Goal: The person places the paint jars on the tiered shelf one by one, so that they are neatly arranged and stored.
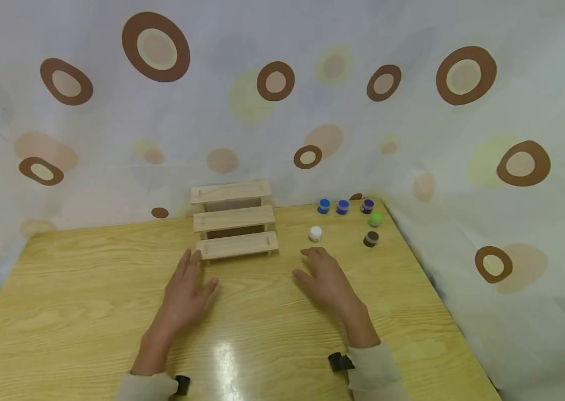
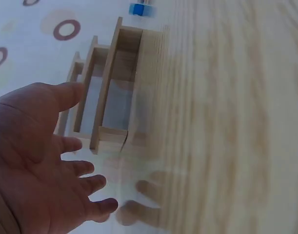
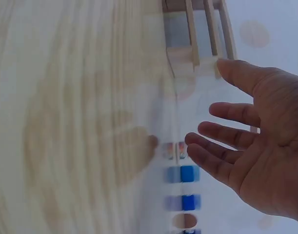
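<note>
"Gripping anything with the left hand (image 1: 184,295)?"

"Nothing at all. Holding the fingers (image 2: 80,168) straight and spread apart, with the thumb well off to the side, by the left front corner of a wooden stand (image 1: 236,245). Can't tell whether touching that corner or just beside it."

"And with the right hand (image 1: 327,281)?"

"Likewise gripping nothing. Stretching the fingers out, slightly bent, with the thumb apart, over to the right of the stand and clear of it. Look just past the fingertips for a small white jar (image 1: 315,234) (closest of all the jars to that hand, yet not in contact)."

"Care to describe the stand?"

"Made of pale planks in three tiers, climbing toward the back like steps. Set upright on the table (image 1: 112,289), close to the back edge."

"And farther right?"

"Find a blue jar (image 1: 324,206) near the back edge, another blue jar (image 1: 342,207) just beside it, then a dark purple jar (image 1: 367,206). Coming forward from there, see a green jar (image 1: 375,220) and a black jar (image 1: 370,239), both near the table's right edge."

"Beyond all that?"

"Bounded behind and at the right by pale sheeting (image 1: 352,33), printed with brown rings and soft yellow and peach spots."
</note>
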### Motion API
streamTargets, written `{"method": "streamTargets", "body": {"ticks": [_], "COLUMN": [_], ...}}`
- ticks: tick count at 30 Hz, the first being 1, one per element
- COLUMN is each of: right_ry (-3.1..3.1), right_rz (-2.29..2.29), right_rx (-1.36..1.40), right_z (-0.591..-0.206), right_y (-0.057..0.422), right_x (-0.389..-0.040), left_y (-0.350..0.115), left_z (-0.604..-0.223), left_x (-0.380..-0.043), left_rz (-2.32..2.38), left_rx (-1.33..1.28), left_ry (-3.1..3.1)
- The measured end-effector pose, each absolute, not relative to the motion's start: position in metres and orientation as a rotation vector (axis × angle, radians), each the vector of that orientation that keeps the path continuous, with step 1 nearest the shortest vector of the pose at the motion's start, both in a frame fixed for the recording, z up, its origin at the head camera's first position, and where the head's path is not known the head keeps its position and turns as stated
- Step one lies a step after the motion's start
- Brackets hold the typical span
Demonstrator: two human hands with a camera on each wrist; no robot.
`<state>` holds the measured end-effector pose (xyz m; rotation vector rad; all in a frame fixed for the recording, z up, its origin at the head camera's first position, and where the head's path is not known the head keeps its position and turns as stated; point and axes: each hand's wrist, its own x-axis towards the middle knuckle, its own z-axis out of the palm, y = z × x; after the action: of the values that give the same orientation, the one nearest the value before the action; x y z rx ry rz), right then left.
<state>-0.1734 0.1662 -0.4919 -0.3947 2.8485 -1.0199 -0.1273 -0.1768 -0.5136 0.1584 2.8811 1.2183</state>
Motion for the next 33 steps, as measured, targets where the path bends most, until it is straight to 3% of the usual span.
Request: {"method": "streamTargets", "body": {"ticks": [15, 33], "right_ry": [2.758, 2.609], "right_rz": [-1.380, -1.982], "right_rx": [-0.173, -0.049], "right_z": [-0.514, -0.542], "right_y": [0.200, 0.212], "right_x": [-0.191, -0.214], "left_y": [-0.206, -0.210], "left_z": [-0.525, -0.538], "left_x": [-0.148, -0.170], "left_rz": [1.828, 2.057], "left_rx": [0.063, 0.155], "left_ry": [2.565, 2.335]}}
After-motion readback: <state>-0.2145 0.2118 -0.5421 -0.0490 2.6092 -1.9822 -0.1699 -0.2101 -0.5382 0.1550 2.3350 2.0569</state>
